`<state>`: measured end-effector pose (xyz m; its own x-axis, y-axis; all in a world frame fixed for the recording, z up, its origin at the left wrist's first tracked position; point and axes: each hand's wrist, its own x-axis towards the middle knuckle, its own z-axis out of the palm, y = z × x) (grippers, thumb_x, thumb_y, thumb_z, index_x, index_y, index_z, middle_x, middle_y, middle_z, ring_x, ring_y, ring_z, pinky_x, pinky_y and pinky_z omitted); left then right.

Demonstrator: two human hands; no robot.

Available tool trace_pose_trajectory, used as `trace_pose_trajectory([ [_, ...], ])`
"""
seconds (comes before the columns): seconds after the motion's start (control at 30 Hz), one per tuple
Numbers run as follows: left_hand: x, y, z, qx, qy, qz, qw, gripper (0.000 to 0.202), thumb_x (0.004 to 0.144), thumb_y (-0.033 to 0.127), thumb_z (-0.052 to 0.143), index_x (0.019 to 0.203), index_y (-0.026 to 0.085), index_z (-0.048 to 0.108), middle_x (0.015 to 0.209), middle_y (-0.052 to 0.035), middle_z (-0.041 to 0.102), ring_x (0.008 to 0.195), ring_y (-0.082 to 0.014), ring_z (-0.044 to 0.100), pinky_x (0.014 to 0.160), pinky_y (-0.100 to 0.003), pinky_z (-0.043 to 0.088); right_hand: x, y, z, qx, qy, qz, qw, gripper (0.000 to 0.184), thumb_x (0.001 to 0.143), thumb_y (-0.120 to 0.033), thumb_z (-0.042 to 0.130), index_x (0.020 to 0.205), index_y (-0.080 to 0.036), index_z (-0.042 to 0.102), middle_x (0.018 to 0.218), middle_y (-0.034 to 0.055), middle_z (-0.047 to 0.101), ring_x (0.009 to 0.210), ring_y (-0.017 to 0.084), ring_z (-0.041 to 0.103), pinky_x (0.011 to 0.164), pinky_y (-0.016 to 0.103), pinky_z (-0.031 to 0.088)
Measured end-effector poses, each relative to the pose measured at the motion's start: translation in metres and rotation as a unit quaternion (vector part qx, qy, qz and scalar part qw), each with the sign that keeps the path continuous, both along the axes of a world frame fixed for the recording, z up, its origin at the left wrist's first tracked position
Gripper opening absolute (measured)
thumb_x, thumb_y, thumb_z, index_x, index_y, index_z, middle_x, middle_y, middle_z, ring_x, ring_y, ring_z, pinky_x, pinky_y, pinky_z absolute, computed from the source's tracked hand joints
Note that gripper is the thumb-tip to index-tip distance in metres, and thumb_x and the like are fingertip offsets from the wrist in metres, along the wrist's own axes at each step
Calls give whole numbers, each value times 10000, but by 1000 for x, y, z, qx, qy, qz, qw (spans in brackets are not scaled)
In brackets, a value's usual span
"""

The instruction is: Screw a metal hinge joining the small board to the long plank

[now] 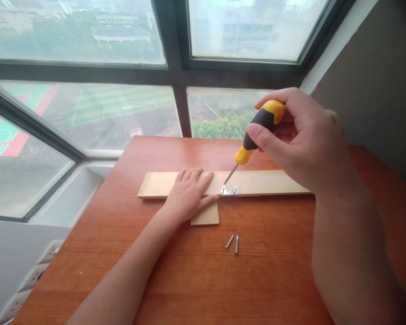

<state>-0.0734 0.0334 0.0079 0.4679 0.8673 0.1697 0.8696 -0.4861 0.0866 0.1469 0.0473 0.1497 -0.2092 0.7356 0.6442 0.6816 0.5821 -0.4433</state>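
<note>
My right hand point(301, 131) grips a yellow and black screwdriver point(260, 127) by its handle, the shaft slanting down to the left. Its tip is close to the left one of two screws point(236, 189) that stand up in a small metal hinge point(229, 192); whether it touches is too small to tell. The hinge sits at the near edge of a long pale wooden board point(260, 180). Spread flat, my left hand point(191, 192) presses on the board to the left of the hinge. A smaller wooden piece point(206, 215) sticks out from under the board below that hand.
Two loose screws point(233, 243) lie on the reddish-brown wooden table point(274, 280) in front of the board. Large windows point(122, 108) rise behind the table. Wall sockets point(30, 277) are at the lower left, and a dark wall point(375, 90) stands at the right.
</note>
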Motion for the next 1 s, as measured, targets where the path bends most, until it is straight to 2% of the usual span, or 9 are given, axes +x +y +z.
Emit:
trace_pose_trajectory([
  [0.47, 0, 0, -3, 13, -2, 2, 1000, 610, 898, 619, 427, 1369, 231, 445, 1338, -133, 503, 1212, -304, 457, 1055, -472, 316, -3, 1, -2, -19, 6, 28, 999, 264, 854, -367, 607, 1082, -236, 615, 887, 0, 650, 712, 147, 653, 700, 291, 543],
  [1.0, 1, -1, -1, 10, -5, 5, 1000, 598, 896, 613, 436, 1348, 223, 465, 1314, -138, 516, 1187, -306, 463, 1047, -471, 311, -2, 1, -4, -13, -7, 7, 1000, 251, 833, -373, 631, 1064, -276, 621, 855, -27, 646, 715, 156, 654, 703, 310, 542],
])
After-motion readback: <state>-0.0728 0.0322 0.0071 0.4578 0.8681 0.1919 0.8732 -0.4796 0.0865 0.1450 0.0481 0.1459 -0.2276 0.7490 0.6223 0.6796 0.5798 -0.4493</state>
